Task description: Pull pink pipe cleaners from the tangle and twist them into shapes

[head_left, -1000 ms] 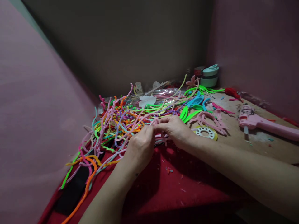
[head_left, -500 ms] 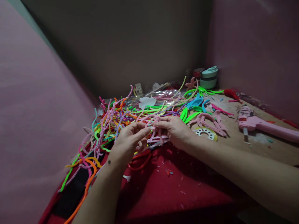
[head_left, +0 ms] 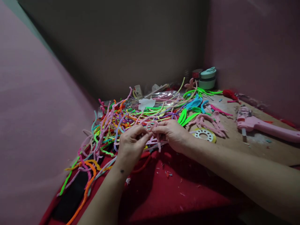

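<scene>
Between my two hands is a pink pipe cleaner [head_left: 159, 146], bent into loops, with one end hanging down below the fingers. My left hand [head_left: 132, 142] pinches it from the left, thumb against the curled fingers. From the right, my right hand [head_left: 172, 132] closes thumb and fingers on the same piece, its fingertips almost meeting the left ones. The fingers cover much of the looped part. Right behind the hands spreads a tangled heap of coloured pipe cleaners [head_left: 110, 125]. Red scissor-like handles [head_left: 142, 164] lie partly hidden under my left hand.
A pink hot glue gun [head_left: 255, 122] lies at the right. Nearer are a yellow-and-white tape roll [head_left: 203, 135], pink bent pieces [head_left: 208, 123] and green leaf shapes [head_left: 185, 117]. A mint-green container [head_left: 207, 78] stands at the back. Red cloth [head_left: 178, 193] with scraps covers the front.
My left hand has turned and moved slightly right, its fingers curling closer to my right hand. The pink pipe cleaner's hanging end sits a little lower. The whole view has shifted slightly.
</scene>
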`<state>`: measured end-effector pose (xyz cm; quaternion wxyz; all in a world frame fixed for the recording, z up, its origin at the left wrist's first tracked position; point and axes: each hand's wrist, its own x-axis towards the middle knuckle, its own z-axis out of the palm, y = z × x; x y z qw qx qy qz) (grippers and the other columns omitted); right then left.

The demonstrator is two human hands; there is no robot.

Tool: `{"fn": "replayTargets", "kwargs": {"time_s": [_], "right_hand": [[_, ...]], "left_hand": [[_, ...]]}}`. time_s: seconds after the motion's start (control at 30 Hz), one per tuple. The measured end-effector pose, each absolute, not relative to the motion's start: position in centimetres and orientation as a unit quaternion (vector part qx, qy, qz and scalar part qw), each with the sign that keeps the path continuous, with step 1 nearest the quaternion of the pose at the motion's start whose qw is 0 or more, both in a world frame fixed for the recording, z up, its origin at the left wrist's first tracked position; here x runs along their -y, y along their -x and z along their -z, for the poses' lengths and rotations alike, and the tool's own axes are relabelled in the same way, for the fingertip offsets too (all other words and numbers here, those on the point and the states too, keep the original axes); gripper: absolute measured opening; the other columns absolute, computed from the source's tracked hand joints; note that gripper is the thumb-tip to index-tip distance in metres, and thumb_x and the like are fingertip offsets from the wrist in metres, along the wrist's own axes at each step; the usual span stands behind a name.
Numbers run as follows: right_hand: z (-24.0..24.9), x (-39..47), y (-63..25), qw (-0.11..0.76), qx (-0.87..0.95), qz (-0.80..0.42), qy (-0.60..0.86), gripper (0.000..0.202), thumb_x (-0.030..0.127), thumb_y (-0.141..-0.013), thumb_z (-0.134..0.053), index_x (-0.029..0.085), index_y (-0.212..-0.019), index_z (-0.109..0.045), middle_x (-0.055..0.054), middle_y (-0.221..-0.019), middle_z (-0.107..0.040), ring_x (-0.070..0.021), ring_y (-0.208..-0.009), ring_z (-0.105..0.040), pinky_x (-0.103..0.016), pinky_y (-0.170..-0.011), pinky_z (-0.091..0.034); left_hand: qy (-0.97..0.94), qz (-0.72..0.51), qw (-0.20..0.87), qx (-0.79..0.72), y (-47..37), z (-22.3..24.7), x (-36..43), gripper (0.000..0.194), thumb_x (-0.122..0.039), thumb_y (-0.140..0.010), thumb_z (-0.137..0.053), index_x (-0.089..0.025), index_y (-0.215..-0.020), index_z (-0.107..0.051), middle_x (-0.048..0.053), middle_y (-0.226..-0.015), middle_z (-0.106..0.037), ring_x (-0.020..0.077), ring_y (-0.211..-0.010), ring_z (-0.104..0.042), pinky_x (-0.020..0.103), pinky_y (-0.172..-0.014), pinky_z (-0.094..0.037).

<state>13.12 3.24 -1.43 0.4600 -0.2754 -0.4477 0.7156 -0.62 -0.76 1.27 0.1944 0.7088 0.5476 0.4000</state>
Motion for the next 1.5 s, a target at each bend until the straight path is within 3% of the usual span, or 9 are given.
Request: {"fn": "replayTargets", "kwargs": {"time_s": [0.07, 0.13, 0.37, 0.6, 0.8, 0.9, 1.07, 1.27, 1.5], "right_hand": [[1.6, -3.3, -13.1, 0.464, 0.440, -0.723, 0.261, 0.005, 0.013, -0.058, -0.060, 0.012, -0.052, -0.059, 0.002, -0.049, -0.050, -0.0061, -0.044, -0.039, -0.023, -0.047, -0.028], [1.6, -3.3, -13.0, 0.461, 0.437, -0.731, 0.251, 0.006, 0.014, -0.058, -0.062, 0.012, -0.053, -0.060, 0.003, -0.049, -0.050, -0.0057, -0.044, -0.039, -0.023, -0.047, -0.028], [1.4, -2.9, -13.1, 0.421, 0.411, -0.779, 0.218, 0.016, 0.027, -0.061, -0.070, 0.013, -0.064, -0.065, 0.000, -0.055, -0.057, -0.0079, -0.048, -0.047, -0.024, -0.051, -0.037], [1.6, -3.1, -13.3, 0.457, 0.449, -0.733, 0.228, 0.012, 0.024, -0.066, -0.067, 0.013, -0.065, -0.066, 0.001, -0.054, -0.057, -0.0064, -0.045, -0.045, -0.022, -0.048, -0.033], [1.9, -3.1, -13.1, 0.441, 0.420, -0.756, 0.240, 0.012, 0.023, -0.062, -0.067, 0.011, -0.061, -0.064, -0.001, -0.053, -0.058, -0.0097, -0.045, -0.050, -0.026, -0.049, -0.038], [2.1, -3.0, -12.9, 0.428, 0.394, -0.772, 0.256, 0.012, 0.022, -0.060, -0.068, 0.011, -0.060, -0.063, -0.001, -0.054, -0.058, -0.0102, -0.045, -0.051, -0.028, -0.052, -0.041], [1.8, -2.8, -12.9, 0.433, 0.396, -0.775, 0.236, 0.015, 0.024, -0.060, -0.071, 0.011, -0.062, -0.062, -0.001, -0.055, -0.059, -0.0095, -0.046, -0.051, -0.027, -0.051, -0.041], [0.9, -2.9, -13.4, 0.452, 0.379, -0.781, 0.205, 0.017, 0.025, -0.063, -0.070, 0.011, -0.065, -0.061, -0.001, -0.053, -0.059, -0.0107, -0.047, -0.053, -0.026, -0.051, -0.041], [1.4, -3.1, -13.2, 0.457, 0.407, -0.763, 0.208, 0.018, 0.025, -0.061, -0.072, 0.011, -0.067, -0.064, -0.001, -0.053, -0.059, -0.0089, -0.046, -0.050, -0.025, -0.050, -0.039]], "left_hand": [[-0.775, -0.370, 0.067, -0.508, 0.5, -1.3, 1.0, 0.017, -0.020, -0.074, -0.059, -0.015, -0.058, -0.055, -0.001, -0.062, -0.047, 0.0080, -0.057, -0.042, 0.020, -0.055, -0.035], [-0.792, -0.367, 0.025, -0.487, 0.5, -1.4, 1.1, 0.014, -0.017, -0.074, -0.058, -0.016, -0.060, -0.056, 0.001, -0.071, -0.051, 0.0097, -0.065, -0.046, 0.021, -0.060, -0.037], [-0.725, -0.388, 0.291, -0.488, 1.1, -1.2, 1.0, 0.010, -0.024, -0.077, -0.058, -0.017, -0.072, -0.052, -0.002, -0.065, -0.056, 0.0103, -0.058, -0.054, 0.021, -0.054, -0.044], [-0.686, -0.381, 0.377, -0.492, 0.7, -1.3, 0.7, 0.012, -0.022, -0.077, -0.056, -0.018, -0.084, -0.047, -0.002, -0.067, -0.060, 0.0126, -0.053, -0.061, 0.026, -0.053, -0.052], [-0.679, -0.338, 0.377, -0.531, 0.6, -1.8, 1.1, 0.044, -0.020, -0.075, -0.057, -0.023, -0.114, -0.037, -0.007, -0.057, -0.056, 0.0133, -0.044, -0.060, 0.021, -0.038, -0.049], [-0.682, -0.303, 0.385, -0.543, 0.6, -1.5, 1.2, 0.047, -0.020, -0.076, -0.057, -0.023, -0.118, -0.037, -0.007, -0.052, -0.056, 0.0130, -0.038, -0.057, 0.018, -0.033, -0.044], [-0.627, -0.321, 0.543, -0.457, 1.2, -1.6, 0.8, 0.058, -0.020, -0.077, -0.058, -0.022, -0.127, -0.030, -0.002, -0.056, -0.061, 0.0154, -0.041, -0.059, 0.021, -0.035, -0.048], [-0.561, -0.394, 0.606, -0.403, 1.6, -1.9, 0.3, 0.019, -0.024, -0.079, -0.057, -0.014, -0.092, -0.048, 0.003, -0.065, -0.064, 0.0139, -0.043, -0.060, 0.022, -0.035, -0.049], [-0.539, -0.387, 0.621, -0.418, 1.3, -1.9, 0.2, 0.038, -0.020, -0.078, -0.057, -0.019, -0.114, -0.044, -0.001, -0.057, -0.063, 0.0144, -0.034, -0.057, 0.020, -0.028, -0.045]]}}
